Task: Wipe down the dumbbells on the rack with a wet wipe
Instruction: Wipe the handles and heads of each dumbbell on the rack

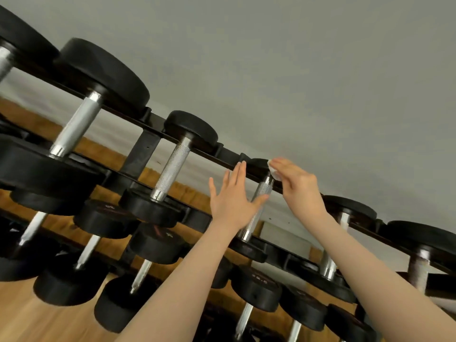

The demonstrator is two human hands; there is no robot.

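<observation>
The wet wipe (274,172) is bunched white in my right hand (297,181), pinched between curled fingers and thumb and pressed against the far black head (259,163) of the small dumbbell (257,206) on the top rail of the rack (145,150). That wipe is soft, limp and damp, so I judge it will fold and slide under the fingers; keeping it wadded gives me something firm to push with. The dumbbell itself is heavy and rigid, its knurled steel handle (261,196) rough enough to snag the wipe, its rubber heads smoother, and I reckon it will sit put in its cradle while I rub. From the grip, the handle runs down toward seven o'clock, and the near head (249,250) lies beyond that, low on the front rail. My left hand (232,196) is at nine o'clock of the wipe, flat, fingers straight and spread, holding nothing; its thumb tip reaches the handle, though I cannot tell whether it truly touches. At ten o'clock from the wipe sits a larger dumbbell (172,166), with a bigger one (79,124) farther along. At four o'clock another dumbbell (345,218) waits behind my right forearm. Lower tiers hold more black weights over a wooden floor (27,314), with a grey wall (296,70) behind.
</observation>
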